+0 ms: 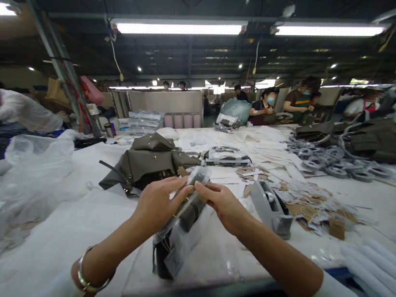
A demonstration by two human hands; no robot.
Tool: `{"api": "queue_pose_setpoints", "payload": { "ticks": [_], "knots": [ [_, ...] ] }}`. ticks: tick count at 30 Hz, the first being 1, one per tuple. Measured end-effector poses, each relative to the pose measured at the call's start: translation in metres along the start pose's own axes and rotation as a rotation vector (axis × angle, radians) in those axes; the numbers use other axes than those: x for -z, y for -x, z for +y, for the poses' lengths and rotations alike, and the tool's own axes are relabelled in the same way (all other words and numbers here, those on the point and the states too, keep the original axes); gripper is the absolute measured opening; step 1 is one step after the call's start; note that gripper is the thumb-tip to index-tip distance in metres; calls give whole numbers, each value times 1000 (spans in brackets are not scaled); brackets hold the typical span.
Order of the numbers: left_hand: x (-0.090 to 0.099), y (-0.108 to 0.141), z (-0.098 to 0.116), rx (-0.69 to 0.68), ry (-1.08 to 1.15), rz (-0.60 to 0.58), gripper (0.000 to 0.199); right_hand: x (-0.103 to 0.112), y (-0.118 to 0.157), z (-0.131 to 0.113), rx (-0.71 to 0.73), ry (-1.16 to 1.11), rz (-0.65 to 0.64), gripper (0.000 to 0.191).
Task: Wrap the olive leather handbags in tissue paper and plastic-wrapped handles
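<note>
A dark olive handbag (pixel 191 212) stands near the table's front edge, partly covered by thin white wrapping with a paper tag hanging at its lower side. At its top, a part that looks like the handle (pixel 201 174) is wrapped in pale, translucent material. My left hand (pixel 158 200) pinches this wrapped part from the left, thumb and fingers together. From the right, my right hand (pixel 226 206) pinches the same part between thumb and fingertips. The fingers hide some of the wrapping. Just beyond lie more olive bags (pixel 151 159), unwrapped.
A grey tape dispenser (pixel 269 204) stands right of the bag. Brown and white tags (pixel 310 209) lie scattered beyond it, with grey rolls (pixel 328 158) further back. A clear plastic bag (pixel 35 166) sits at left; white rolls (pixel 379 265) at right. Co-workers are across the table.
</note>
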State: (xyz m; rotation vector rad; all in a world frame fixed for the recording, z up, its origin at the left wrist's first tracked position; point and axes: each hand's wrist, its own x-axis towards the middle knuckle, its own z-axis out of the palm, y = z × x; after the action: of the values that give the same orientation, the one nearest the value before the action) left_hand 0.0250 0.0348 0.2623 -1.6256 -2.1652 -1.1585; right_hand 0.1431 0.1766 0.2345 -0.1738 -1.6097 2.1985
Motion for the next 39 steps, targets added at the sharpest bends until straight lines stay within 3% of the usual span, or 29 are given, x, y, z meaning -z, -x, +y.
{"api": "queue_pose_setpoints", "payload": {
  "ticks": [4, 8, 10, 12, 15, 19, 23, 27, 34, 39],
  "knots": [
    [-9, -2, -7, 43, 200, 57, 34, -2, -3, 3, 14, 17, 71, 37],
    [-19, -3, -13, 322, 672, 4, 88, -2, -5, 3, 10, 46, 69, 36],
    [-22, -2, -12, 379, 798, -22, 86, -1, -6, 3, 2, 47, 43, 35],
    [-23, -1, -9, 382, 831, -28, 64, 3, -7, 3, -20, 20, 6, 34],
    [-22, 1, -6, 372, 816, -8, 39, 9, -4, 4, -67, -107, -16, 34],
    [-22, 2, -9, 348, 797, 57, 35, 10, 5, 11, -32, -243, -17, 32],
    [-23, 5, -7, 263, 676, 102, 31, -6, 12, 21, 115, -203, 30, 35],
    [-23, 9, 1, 106, 476, 195, 19, -23, 8, 32, 214, -208, 164, 31],
    [-31, 19, 3, -7, 204, 340, 21, -30, -6, 47, 292, -128, 323, 31],
    [-36, 27, 5, -129, 21, 385, 30, -34, -8, 48, 296, -125, 332, 33]
  ]
}}
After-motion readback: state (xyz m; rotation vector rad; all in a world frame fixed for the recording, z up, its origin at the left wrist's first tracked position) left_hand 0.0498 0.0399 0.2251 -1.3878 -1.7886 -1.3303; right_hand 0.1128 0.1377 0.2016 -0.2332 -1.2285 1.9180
